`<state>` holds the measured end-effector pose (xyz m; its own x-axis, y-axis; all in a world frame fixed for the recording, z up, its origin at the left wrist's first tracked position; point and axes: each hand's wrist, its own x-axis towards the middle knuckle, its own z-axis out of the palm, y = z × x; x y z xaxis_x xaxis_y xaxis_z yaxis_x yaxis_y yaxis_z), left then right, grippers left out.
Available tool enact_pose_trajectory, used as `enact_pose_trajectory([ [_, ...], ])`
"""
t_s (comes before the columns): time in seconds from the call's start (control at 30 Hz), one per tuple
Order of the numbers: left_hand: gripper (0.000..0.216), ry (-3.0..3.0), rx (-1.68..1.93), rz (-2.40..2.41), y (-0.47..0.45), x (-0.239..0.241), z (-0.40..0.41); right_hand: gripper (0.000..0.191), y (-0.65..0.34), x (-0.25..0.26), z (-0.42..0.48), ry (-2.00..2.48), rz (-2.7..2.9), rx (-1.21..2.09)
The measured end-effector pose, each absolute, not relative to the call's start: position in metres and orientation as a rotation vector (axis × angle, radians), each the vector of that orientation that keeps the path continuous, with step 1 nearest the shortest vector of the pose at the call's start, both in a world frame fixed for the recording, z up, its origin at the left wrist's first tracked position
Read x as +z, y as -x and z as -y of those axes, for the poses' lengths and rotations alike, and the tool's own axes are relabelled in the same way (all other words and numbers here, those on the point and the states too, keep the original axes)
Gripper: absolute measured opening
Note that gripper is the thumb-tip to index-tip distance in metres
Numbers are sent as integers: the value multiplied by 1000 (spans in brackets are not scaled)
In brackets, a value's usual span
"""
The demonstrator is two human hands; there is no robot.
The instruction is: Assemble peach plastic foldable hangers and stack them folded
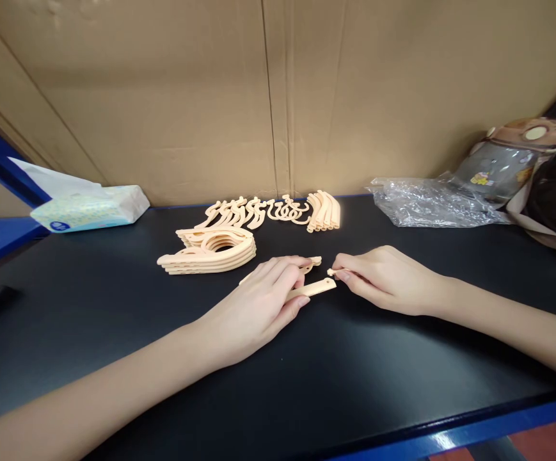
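My left hand lies on the black table, its fingers closed over a peach plastic hanger arm that pokes out to the right. A second peach piece shows just past its fingertips. My right hand faces it from the right, fingers pinched on a small peach bit at the arm's end; what it is I cannot make out. Behind my left hand sits a stack of assembled peach hangers. Farther back lie a row of peach hooks and a bundle of curved peach arms.
A tissue pack rests at the back left. Crumpled clear plastic and a bag with printed packaging lie at the back right. A cardboard wall closes the back. A blue rim marks the table's front edge.
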<state>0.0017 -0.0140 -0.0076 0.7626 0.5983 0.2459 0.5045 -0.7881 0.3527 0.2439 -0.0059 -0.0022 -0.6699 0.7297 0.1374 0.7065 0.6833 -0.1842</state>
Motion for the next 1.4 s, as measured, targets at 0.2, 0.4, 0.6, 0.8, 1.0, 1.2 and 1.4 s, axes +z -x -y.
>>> enact_pose_trajectory([
  [0.2,14,-2691,554,-850,-1,-8,14,33,-242,-1,9,1121,2659,351],
  [0.4,12,-2744,557,-808,-1,-10,13,37,-241,-2,10,1054,2599,454],
  [0.6,18,-2797,515,-778,1,-11,14,37,-241,-1,12,1105,2651,417],
  [0.8,18,-2779,535,-777,0,-11,15,34,-243,-1,13,1056,2637,452],
  [1.0,18,-2770,562,-785,1,-12,16,33,-244,-4,13,1051,2582,405],
  [1.2,20,-2769,590,-787,1,-12,14,35,-242,-4,15,1059,2547,373],
  [1.4,18,-2773,594,-787,1,-14,12,36,-241,-7,15,1098,2572,333],
])
